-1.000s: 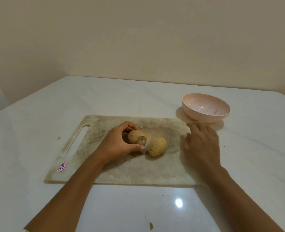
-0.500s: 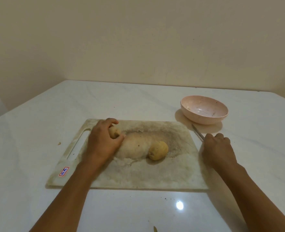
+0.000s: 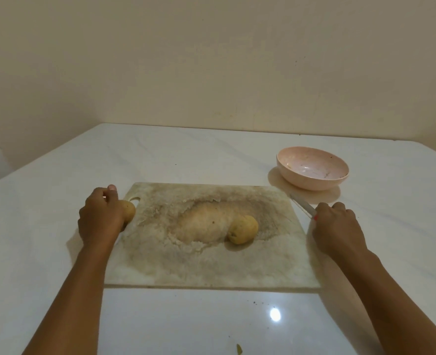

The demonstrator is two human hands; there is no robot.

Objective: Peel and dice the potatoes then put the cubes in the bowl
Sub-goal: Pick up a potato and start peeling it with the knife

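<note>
A worn cutting board (image 3: 211, 262) lies on the white table. One unpeeled potato (image 3: 243, 229) rests on the board right of its middle. My left hand (image 3: 99, 218) grips a second potato (image 3: 129, 211) over the board's left end, by the handle slot. My right hand (image 3: 337, 229) holds a knife (image 3: 302, 204) at the board's right edge, its blade pointing up and left toward the bowl. The pink bowl (image 3: 311, 184) stands beyond the board's far right corner and holds no potato.
The white glossy table (image 3: 211, 155) runs back to a beige wall. A small green scrap (image 3: 239, 349) lies near the front edge. A lamp glare (image 3: 275, 314) shows on the table in front of the board.
My left hand carried its potato from the board's middle to the left end. My right hand closed round the knife at the right edge and drew slightly right.
</note>
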